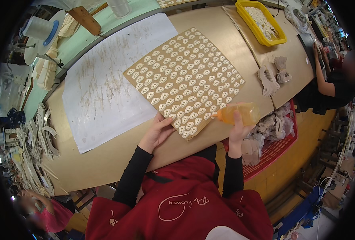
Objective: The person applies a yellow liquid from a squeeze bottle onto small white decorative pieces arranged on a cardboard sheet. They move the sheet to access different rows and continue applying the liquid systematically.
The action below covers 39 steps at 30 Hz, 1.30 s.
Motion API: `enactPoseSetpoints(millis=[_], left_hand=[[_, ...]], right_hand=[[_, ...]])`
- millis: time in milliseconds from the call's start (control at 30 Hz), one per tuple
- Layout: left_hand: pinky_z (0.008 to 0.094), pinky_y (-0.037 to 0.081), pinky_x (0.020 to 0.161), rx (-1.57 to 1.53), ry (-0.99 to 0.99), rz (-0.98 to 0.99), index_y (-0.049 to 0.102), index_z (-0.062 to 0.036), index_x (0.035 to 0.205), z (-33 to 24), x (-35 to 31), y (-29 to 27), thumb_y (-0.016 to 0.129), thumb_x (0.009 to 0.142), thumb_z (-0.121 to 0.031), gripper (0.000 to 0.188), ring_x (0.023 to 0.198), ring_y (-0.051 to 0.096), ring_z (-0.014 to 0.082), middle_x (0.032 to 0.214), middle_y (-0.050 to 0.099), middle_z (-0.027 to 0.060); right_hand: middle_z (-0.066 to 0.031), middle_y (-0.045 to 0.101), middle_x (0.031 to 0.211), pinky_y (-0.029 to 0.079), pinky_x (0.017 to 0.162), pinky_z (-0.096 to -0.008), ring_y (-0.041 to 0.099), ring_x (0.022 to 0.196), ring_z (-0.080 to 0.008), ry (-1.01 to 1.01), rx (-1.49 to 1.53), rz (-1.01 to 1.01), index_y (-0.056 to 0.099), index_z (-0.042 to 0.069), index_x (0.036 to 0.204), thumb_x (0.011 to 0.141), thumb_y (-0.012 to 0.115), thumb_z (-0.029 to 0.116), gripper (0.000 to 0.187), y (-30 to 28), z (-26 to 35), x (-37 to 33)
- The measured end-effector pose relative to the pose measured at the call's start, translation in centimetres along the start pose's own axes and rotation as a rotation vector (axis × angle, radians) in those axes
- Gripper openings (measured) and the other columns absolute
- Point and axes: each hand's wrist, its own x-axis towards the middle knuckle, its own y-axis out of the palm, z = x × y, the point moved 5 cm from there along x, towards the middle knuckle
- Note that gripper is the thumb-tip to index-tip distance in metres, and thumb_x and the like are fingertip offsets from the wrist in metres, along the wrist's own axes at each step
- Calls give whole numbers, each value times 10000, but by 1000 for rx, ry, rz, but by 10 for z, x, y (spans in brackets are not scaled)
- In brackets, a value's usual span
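A brown square board (169, 83) covered with rows of small white oval pieces lies slantwise on the table. My left hand (160, 131) pinches its near left edge, with the thumb on top and the other fingers partly hidden underneath. My right hand (240, 130) is closed round a clear squeeze bottle (247, 113) of amber liquid. The bottle is tipped on its side, and its orange nozzle points left at the ovals near the board's near right edge. Whether the nozzle touches an oval, I cannot tell.
A stained white sheet (105, 90) lies partly under the board. A yellow tray (282, 39) of white pieces is at the far right, with bundled pale strips (268, 81) nearer. Below the table's right edge stands a red crate (261, 161). Another person's arm (324, 82) is farther right.
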Motion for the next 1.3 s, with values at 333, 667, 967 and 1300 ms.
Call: enactPoseSetpoints(millis=[333, 667, 967, 1300], left_hand=[[481, 386, 1084, -12, -2, 14, 220, -116, 1485, -1, -1, 1, 638, 905, -105, 715, 1341, 416, 272, 1464, 394, 100], [472, 392, 1079, -19, -6, 25, 200, -110, 1487, -1, -1, 1, 634, 911, -100, 722, 1344, 413, 266, 1468, 386, 102], [496, 362, 1098, 20, 5, -2, 255, -135, 1482, -1, -1, 1, 672, 882, -153, 731, 1349, 404, 283, 1462, 405, 96], [498, 352, 1102, 27, 7, 3, 226, -122, 1492, -2, -1, 4, 668, 883, -145, 753, 1352, 399, 286, 1470, 392, 103]], right_hand=[[-85, 632, 961, 472, 815, -301, 608, 873, -172, -6, 0, -21, 578, -15, 1058, 849, 710, 101, 273, 0, -6, 3], [-72, 647, 955, 486, 806, -297, 615, 871, -158, 15, 28, 32, 589, -10, 1069, 849, 722, 99, 279, 10, -3, 4], [-64, 654, 951, 507, 805, -301, 630, 868, -155, 13, 59, 91, 601, -10, 1063, 818, 745, 42, 288, 20, 10, 4], [-76, 675, 952, 530, 764, -301, 652, 839, -153, 20, 8, 135, 620, -29, 1043, 800, 772, 50, 297, 22, 12, 0]])
